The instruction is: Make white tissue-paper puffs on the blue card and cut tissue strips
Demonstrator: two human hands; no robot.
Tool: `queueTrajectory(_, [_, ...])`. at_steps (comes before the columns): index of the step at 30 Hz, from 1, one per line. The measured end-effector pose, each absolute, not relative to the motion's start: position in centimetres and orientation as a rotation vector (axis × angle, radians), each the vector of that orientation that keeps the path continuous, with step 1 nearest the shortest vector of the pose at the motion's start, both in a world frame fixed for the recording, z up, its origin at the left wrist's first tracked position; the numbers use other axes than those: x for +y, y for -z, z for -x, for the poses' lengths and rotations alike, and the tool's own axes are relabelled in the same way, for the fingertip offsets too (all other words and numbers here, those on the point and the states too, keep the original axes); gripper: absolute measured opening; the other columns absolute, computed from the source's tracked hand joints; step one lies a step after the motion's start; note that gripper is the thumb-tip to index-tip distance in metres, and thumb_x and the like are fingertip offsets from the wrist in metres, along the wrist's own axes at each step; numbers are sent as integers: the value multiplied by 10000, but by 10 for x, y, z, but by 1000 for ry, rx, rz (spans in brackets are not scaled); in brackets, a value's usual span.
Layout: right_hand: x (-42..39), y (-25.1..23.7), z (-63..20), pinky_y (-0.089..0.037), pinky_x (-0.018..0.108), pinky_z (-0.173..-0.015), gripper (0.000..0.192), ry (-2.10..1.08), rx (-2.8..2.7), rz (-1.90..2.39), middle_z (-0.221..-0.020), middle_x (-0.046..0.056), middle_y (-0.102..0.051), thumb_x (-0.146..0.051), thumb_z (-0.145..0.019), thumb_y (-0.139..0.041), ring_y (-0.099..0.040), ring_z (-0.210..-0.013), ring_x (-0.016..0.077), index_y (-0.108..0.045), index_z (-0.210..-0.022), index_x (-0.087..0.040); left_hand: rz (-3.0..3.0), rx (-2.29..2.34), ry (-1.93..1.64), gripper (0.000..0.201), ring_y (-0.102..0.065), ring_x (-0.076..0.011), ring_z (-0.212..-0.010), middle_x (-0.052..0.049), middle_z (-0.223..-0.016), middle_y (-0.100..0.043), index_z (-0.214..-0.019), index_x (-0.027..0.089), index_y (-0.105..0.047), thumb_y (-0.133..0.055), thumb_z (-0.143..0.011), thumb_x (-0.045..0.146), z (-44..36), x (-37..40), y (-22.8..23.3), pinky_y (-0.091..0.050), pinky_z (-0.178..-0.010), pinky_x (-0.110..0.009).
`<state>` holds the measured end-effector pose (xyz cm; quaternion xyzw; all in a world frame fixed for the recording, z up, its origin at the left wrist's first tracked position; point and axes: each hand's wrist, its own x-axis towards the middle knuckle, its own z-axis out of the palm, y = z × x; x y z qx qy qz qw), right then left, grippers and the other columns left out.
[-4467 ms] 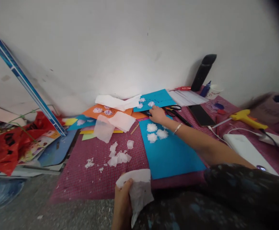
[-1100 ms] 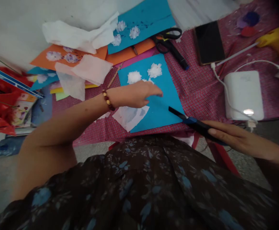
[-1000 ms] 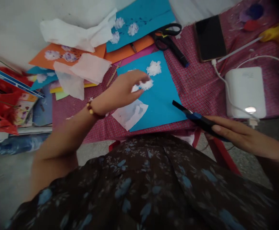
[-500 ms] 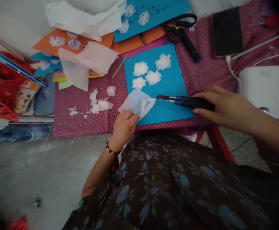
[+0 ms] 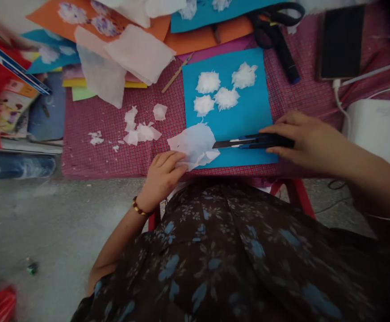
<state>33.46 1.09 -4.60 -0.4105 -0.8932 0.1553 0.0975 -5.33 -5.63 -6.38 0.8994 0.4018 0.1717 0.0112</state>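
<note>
My right hand [image 5: 298, 136] is closed round a dark blue and black utility knife [image 5: 260, 141], its blade pointing left. The blade tip touches a thin white piece of tissue paper [image 5: 196, 141], which lies over the lower left part of a blue sheet [image 5: 248, 107]. At the tissue's lower left edge, my left hand [image 5: 166, 174] pinches it between thumb and fingers. Several fluffy white paper tufts [image 5: 226, 97] sit on the upper half of the blue sheet.
Torn tissue scraps [image 5: 143, 134] lie to the left on the checked cloth [image 5: 114, 165]. A wooden pencil [image 5: 176, 74], scissors [image 5: 275, 40], a dark phone [image 5: 340, 42] on a cable and a white power bank [image 5: 374, 127] surround the sheet. Orange paper [image 5: 211, 38] and loose tissue [image 5: 141, 51] lie behind.
The tissue's outline has changed: its right edge is now folded and uneven near the blade. My left hand has shifted left and slightly down. The camera view has shifted too.
</note>
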Motion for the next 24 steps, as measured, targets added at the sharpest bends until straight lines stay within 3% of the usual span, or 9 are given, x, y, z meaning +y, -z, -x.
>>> queueTrajectory(3, [17, 46, -331, -516, 432, -848, 435, -462, -2679, 1170, -1075, 140, -588, -389, -929, -547, -596, -931, 278, -645, -1286, -159, -2777, 1221, -577, 209, -573, -234, -1155, -64, -1203, -682, -1039, 227, -686, -511, -955, 149, 49, -58, 65, -477, -963, -398])
queueTrajectory(6, [20, 45, -333, -511, 421, -820, 406, -423, -2733, 1155, -1074, 128, -600, -370, -924, -557, -594, -922, 276, -655, -1273, -188, -2713, 1237, -615, 188, -617, -214, -998, -70, -1049, -721, -1073, 201, -671, -545, -942, 153, 43, -59, 65, -488, -863, -368])
queueTrajectory(12, [20, 50, -343, -508, 409, -785, 393, -401, -2767, 1126, -1071, 120, -593, -352, -932, -552, -597, -928, 280, -644, -1283, -201, -2324, 1462, -793, 70, -598, -152, -708, -24, -757, -702, -851, 174, -669, -633, -907, 196, 27, -70, 71, -454, -676, -294])
queueTrajectory(18, [36, 51, -339, -509, 421, -804, 407, -459, -2793, 1036, -1066, 135, -602, -358, -932, -559, -594, -912, 275, -652, -1279, -167, -1935, 1689, -845, 102, -597, -131, -671, -18, -754, -699, -763, 179, -657, -669, -862, 203, 23, -73, 74, -447, -623, -261])
queueTrajectory(24, [54, 51, -326, -511, 432, -827, 414, -526, -2803, 1011, -1087, 141, -603, -375, -930, -545, -594, -913, 272, -666, -1273, -177, -1943, 1757, -673, 94, -616, -153, -736, -24, -797, -698, -798, 192, -659, -644, -875, 243, 27, -67, 74, -474, -689, -286])
